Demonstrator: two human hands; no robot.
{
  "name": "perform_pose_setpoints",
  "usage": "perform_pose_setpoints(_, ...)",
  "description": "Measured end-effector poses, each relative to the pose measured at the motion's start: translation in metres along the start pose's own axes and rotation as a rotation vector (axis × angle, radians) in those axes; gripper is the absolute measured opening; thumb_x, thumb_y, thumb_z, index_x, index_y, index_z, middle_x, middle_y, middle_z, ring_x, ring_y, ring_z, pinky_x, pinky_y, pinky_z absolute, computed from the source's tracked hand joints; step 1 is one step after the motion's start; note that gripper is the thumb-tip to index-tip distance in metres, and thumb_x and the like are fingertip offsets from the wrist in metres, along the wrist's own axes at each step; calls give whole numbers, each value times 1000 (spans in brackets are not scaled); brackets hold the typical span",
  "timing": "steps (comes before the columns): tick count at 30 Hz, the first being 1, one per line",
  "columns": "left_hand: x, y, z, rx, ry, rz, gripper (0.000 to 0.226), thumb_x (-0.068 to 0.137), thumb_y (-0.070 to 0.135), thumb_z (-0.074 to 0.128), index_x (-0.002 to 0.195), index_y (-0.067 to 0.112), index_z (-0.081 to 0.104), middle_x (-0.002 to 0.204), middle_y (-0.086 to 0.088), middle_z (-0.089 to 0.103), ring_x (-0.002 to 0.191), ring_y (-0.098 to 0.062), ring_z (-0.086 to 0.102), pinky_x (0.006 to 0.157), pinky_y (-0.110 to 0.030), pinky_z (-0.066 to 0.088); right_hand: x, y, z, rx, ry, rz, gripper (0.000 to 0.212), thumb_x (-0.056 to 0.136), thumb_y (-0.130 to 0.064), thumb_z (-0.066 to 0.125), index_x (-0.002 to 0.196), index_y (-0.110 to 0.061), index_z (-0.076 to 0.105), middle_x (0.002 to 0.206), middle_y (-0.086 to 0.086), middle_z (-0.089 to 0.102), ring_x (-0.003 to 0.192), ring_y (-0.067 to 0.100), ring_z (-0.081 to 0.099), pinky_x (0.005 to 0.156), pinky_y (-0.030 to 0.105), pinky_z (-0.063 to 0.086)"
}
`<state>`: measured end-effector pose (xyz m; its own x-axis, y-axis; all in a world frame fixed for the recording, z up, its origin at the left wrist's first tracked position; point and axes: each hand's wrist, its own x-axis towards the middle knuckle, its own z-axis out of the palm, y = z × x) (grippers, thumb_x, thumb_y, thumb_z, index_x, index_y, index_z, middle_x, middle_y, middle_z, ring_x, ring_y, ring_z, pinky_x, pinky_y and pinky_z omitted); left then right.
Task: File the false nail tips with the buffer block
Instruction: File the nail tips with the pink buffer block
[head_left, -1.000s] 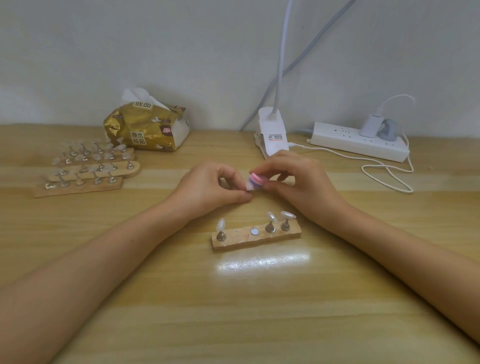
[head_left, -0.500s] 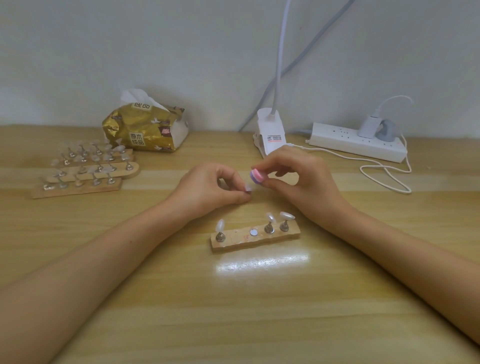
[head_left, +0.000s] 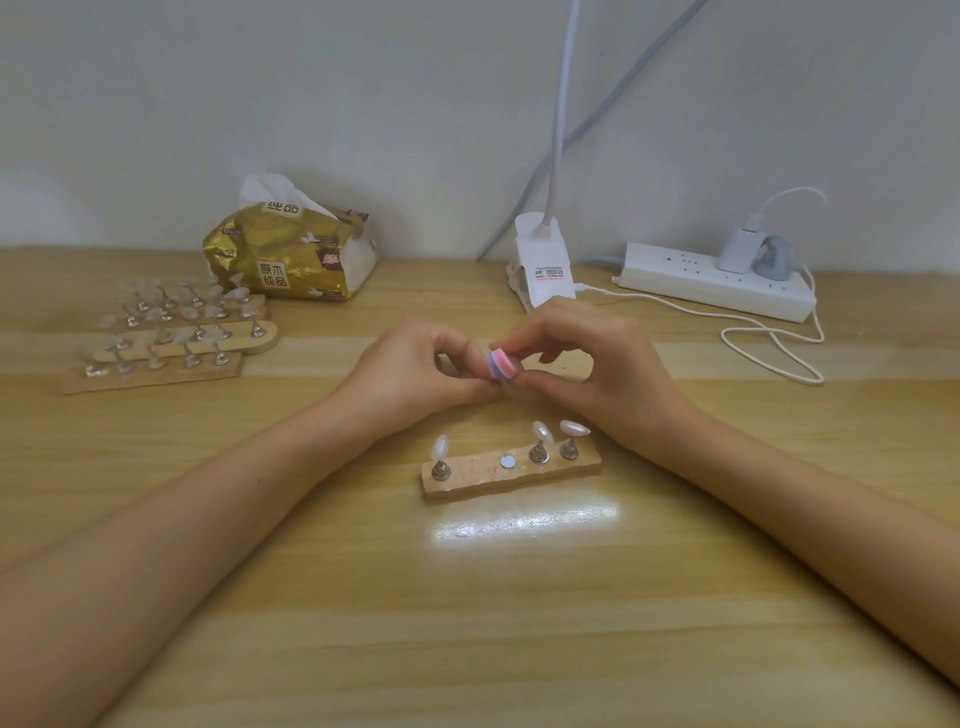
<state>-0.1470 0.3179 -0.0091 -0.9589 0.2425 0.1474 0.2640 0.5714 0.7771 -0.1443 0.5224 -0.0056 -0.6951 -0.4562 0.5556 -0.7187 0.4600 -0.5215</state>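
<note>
At a wooden table (head_left: 467, 623), we are watching two bare hands meeting at the centre. The right hand (head_left: 597, 374) is pinching a small pink-and-purple buffer block (head_left: 503, 365) between thumb and fingertips, raised off the tabletop. The left hand (head_left: 410, 374) is curling in, thumb and forefinger pressing together right against the block. The block is covering those fingertips, so we cannot tell what they are holding.

At 6 o'clock from the hands, just beside the wrists, a wooden stand (head_left: 511, 475) is lying across our view. It is carrying three pearly nail tips on metal pegs: one (head_left: 440, 448) at its left end and two (head_left: 542, 432) (head_left: 574, 428) near its right. A bare silver disc (head_left: 507, 461) is sitting between them. Lamp glare (head_left: 524, 519) is washing out the wood below it.

At 9 o'clock, more loaded stands (head_left: 171, 338) are crowding together, their tips too blurred for us to count. A gold tissue pack (head_left: 291, 260) is standing at 10 o'clock. A white lamp clamp (head_left: 543, 270) is sitting at 12 o'clock, its neck running out of the top edge. A power strip (head_left: 711, 283) with a plugged charger (head_left: 735, 252) and a looping white cable (head_left: 779, 358) are lying at 2 o'clock.
</note>
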Motion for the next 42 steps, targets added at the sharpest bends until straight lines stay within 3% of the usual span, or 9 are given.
perform_pose_setpoints(3,0,0,1,-5,7,-9,13,74,33,84,70,27,73,44,21,52,43,4,42,54,-24,31,0,1,-1,31,-10,57,8,87,-7,77,94,-3,74,92,3,72,82,-2,63,73,23,49)
perform_pose_setpoints(12,0,0,1,-4,3,-6,13,74,33,84,73,25,74,45,22,53,44,4,43,56,-24,32,0,1,0,5,48,1,7,87,-7,78,93,-5,74,89,0,71,83,2,63,74,23,50)
perform_pose_setpoints(17,1,-1,0,-3,3,-17,13,73,34,84,74,25,75,47,21,54,46,3,44,58,-24,34,1,3,-1,7,-60,90,16,84,1,77,99,-4,75,96,-1,72,85,-2,63,77,21,48)
perform_pose_setpoints(23,3,1,0,-6,-31,-33,12,74,34,83,82,31,74,66,18,61,50,6,45,67,-26,36,-1,3,-5,188,89,145,17,85,0,76,101,-3,74,97,2,72,90,10,72,83,25,56)
perform_pose_setpoints(26,4,2,-2,-20,-63,-52,14,74,33,82,87,32,77,66,17,58,51,5,45,66,-25,34,0,3,-6,224,77,166,22,83,5,75,103,-5,73,100,3,73,91,13,73,83,24,56)
perform_pose_setpoints(32,5,2,2,0,8,-84,17,68,36,88,73,28,73,57,18,53,53,1,44,66,-27,37,0,0,-4,220,54,171,23,84,4,75,103,-8,73,100,-1,73,92,11,72,83,24,56)
perform_pose_setpoints(37,5,-1,0,54,-5,-25,24,65,40,88,81,33,72,69,17,60,56,7,48,69,-27,38,0,-1,-6,278,82,261,23,84,6,74,100,-11,70,94,-4,72,87,12,74,80,23,57)
perform_pose_setpoints(42,2,-2,-6,-40,-106,13,12,75,27,84,84,31,77,73,22,71,63,12,56,66,-7,41,0,-6,-6,215,69,260,23,84,2,76,102,-10,67,95,-1,70,83,11,73,83,40,57)
